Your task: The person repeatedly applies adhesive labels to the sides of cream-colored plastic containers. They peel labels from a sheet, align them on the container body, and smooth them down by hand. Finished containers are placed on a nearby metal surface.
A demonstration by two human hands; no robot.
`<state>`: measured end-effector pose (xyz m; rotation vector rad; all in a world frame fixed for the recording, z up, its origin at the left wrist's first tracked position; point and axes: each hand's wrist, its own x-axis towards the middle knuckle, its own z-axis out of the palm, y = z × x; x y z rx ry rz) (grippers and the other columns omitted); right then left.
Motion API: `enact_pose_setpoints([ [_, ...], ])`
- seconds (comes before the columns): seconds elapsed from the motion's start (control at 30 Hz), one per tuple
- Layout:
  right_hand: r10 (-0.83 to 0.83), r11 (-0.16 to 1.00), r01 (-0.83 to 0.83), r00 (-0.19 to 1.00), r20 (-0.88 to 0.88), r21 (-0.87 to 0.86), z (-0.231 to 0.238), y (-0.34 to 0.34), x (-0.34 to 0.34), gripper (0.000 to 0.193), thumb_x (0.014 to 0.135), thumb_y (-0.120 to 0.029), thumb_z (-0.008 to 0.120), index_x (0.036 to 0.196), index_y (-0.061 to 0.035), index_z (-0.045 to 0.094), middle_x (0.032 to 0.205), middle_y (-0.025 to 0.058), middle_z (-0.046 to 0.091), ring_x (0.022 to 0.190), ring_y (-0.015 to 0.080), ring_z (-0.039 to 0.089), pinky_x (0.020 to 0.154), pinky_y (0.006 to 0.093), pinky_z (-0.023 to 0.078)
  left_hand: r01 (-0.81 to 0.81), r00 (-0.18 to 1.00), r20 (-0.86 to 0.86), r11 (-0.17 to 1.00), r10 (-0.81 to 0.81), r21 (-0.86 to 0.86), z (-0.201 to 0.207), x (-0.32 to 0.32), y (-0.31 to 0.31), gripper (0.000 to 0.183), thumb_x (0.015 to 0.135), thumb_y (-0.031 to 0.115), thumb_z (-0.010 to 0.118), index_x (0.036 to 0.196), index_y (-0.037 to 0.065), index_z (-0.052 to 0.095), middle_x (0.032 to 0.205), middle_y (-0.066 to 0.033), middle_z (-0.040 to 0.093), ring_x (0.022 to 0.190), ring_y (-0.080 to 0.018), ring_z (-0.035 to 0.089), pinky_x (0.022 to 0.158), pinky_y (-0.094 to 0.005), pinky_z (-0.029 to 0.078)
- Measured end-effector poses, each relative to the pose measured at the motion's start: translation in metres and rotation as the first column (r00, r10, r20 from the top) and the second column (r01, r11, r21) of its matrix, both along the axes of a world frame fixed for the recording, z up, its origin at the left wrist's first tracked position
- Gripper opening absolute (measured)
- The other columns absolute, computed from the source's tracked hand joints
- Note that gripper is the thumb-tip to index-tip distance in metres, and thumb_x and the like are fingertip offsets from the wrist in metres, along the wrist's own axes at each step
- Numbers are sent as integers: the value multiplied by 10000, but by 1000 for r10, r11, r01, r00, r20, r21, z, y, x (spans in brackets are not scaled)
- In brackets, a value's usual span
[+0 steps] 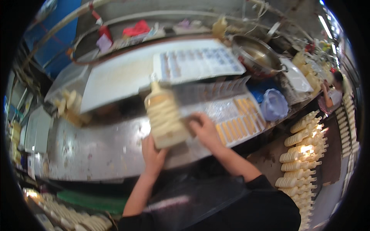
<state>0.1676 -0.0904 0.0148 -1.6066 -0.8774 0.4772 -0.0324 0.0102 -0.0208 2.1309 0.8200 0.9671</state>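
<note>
A cream, ridged, bottle-shaped piece (165,119) with a narrow neck and a wire hook at its top stands slightly tilted above the metal worktable (100,150). My left hand (153,154) grips it low down, near the bottom. Close to its lower right side is my right hand (203,131), fingers bent together around something dark and blurred. Whether that hand touches the piece is hard to tell. Right of my right hand lies a tray (259,119) with rows of tan strips (235,129).
Behind are a white board (119,73) and a sheet with blue printed patches (204,63). A large metal pot (256,56) and a lilac basin (274,104) stand at the right. Rows of cream ridged pieces (295,158) fill the lower right. Another person (331,94) sits far right.
</note>
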Motion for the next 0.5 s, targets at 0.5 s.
enact_pose_setpoints([
  [0.5,96,863,-467,525,846,192,43,-17,-30,316,727,92,772,1013,-42,751,986,119,765,888,298,750,775,353,591,-175,985,71,915,160,363,24,11,-3,762,638,321,945,1256,-28,667,974,-126,657,920,-317,615,871,-422,477],
])
